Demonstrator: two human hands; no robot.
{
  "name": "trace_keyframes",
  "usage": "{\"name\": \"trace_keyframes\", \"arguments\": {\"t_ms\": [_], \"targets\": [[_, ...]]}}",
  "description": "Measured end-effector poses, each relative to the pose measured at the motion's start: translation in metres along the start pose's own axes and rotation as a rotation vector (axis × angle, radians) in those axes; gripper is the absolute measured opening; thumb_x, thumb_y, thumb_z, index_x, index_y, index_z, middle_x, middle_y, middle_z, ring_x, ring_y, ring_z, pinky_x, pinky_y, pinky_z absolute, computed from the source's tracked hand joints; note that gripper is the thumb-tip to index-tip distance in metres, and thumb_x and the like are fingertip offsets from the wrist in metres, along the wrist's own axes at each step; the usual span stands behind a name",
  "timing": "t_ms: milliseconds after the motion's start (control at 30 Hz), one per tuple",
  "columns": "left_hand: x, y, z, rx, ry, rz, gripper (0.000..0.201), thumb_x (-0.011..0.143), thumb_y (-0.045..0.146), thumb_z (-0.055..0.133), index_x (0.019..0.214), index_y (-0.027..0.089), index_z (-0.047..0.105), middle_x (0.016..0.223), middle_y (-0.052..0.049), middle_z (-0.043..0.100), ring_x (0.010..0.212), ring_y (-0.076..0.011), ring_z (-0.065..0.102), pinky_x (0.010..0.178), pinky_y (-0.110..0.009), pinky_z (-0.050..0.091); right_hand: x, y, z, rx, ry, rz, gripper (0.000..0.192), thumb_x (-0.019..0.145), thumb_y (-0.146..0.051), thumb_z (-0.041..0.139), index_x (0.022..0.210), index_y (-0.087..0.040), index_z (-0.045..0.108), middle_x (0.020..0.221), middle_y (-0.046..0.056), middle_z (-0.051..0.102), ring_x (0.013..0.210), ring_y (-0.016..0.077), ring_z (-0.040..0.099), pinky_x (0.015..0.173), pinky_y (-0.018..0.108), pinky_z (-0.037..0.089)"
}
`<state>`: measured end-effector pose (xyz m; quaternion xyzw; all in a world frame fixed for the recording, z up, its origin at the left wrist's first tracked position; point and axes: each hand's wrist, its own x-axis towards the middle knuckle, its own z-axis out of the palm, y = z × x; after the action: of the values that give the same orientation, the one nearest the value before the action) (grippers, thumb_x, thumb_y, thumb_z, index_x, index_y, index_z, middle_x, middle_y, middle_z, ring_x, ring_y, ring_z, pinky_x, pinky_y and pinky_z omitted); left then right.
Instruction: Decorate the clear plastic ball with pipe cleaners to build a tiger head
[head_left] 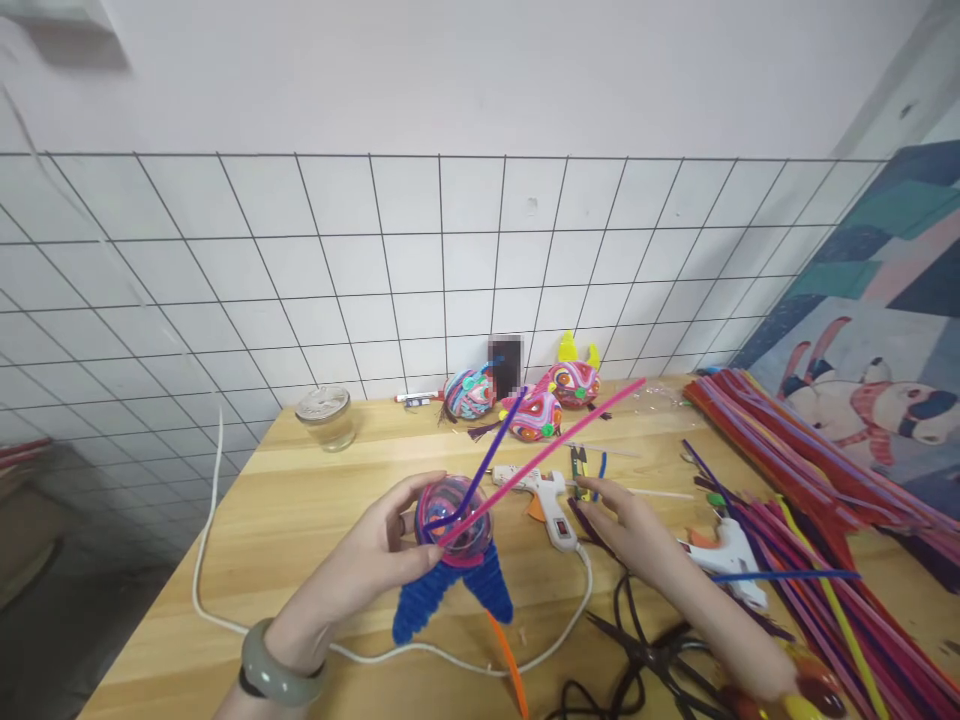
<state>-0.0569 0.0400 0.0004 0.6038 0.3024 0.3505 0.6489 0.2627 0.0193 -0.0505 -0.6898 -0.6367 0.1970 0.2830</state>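
My left hand (386,535) grips a clear plastic ball (454,510), fingers around its left side. A purple pipe cleaner (491,455) and a pink pipe cleaner (555,450) extend up and right from the ball. Fuzzy blue tail-like fins (424,600) hang below it. To the right, my right hand (611,515) is open, its fingers apart at a small yellow-and-black object (580,468); whether they touch it I cannot tell. Between my hands lies a white hot glue gun (551,500).
Several patterned fish-like crafts (532,412) sit at the back near a dark phone (507,365). A glass jar (326,418) stands back left. Scissors (649,650), a second glue gun (727,555), a white cord (427,650) and bundled pipe cleaners (787,460) occupy the front and right.
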Motion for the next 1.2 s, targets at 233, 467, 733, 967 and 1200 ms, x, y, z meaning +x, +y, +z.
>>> {"name": "trace_keyframes", "arguments": {"t_ms": [233, 467, 733, 967, 1200], "targets": [[-0.001, 0.003, 0.004, -0.036, -0.002, 0.059, 0.055, 0.074, 0.023, 0.072, 0.124, 0.025, 0.051, 0.129, -0.010, 0.055, 0.115, -0.0261, 0.053, 0.095, -0.036, 0.043, 0.018, -0.013, 0.026, -0.198, -0.139, 0.181, 0.029, 0.079, -0.043, 0.058, 0.063, -0.020, 0.058, 0.064, 0.006, 0.067, 0.062, 0.0229, 0.064, 0.053, 0.030, 0.041], [-0.003, 0.000, 0.003, -0.065, 0.014, 0.081, 0.056, 0.074, 0.018, 0.072, 0.125, 0.028, 0.050, 0.132, -0.008, 0.052, 0.115, -0.0236, 0.053, 0.095, -0.034, 0.043, 0.032, -0.009, 0.040, -0.186, -0.288, 0.331, 0.026, 0.090, -0.037, 0.055, 0.084, -0.014, 0.063, 0.079, -0.001, 0.065, 0.068, 0.0133, 0.062, 0.065, 0.031, 0.052], [-0.003, 0.003, 0.004, -0.099, 0.066, 0.066, 0.059, 0.070, 0.021, 0.075, 0.124, 0.025, 0.051, 0.131, -0.009, 0.055, 0.116, -0.0254, 0.052, 0.098, -0.037, 0.040, 0.026, -0.013, 0.024, 0.151, -0.214, 0.398, 0.031, 0.090, -0.039, 0.050, 0.072, -0.015, 0.058, 0.059, -0.004, 0.057, 0.049, 0.0104, 0.054, 0.048, 0.023, 0.044], [-0.002, 0.006, 0.005, -0.180, 0.094, 0.030, 0.058, 0.067, 0.018, 0.077, 0.121, 0.024, 0.054, 0.129, -0.008, 0.057, 0.116, -0.0257, 0.052, 0.096, -0.036, 0.040, -0.014, -0.025, 0.000, 0.489, -0.086, 0.259, 0.030, 0.078, -0.053, 0.049, 0.076, -0.023, 0.047, 0.059, -0.001, 0.065, 0.055, 0.0183, 0.060, 0.054, 0.028, 0.046], [0.001, 0.003, 0.003, -0.217, 0.124, -0.011, 0.056, 0.068, 0.018, 0.076, 0.120, 0.025, 0.056, 0.131, -0.007, 0.056, 0.120, -0.0268, 0.049, 0.099, -0.038, 0.038, -0.058, -0.036, -0.012, 0.723, 0.037, 0.248, 0.039, 0.079, -0.056, 0.057, 0.064, -0.023, 0.045, 0.044, -0.004, 0.055, 0.042, 0.0118, 0.044, 0.044, 0.023, 0.036]]}}
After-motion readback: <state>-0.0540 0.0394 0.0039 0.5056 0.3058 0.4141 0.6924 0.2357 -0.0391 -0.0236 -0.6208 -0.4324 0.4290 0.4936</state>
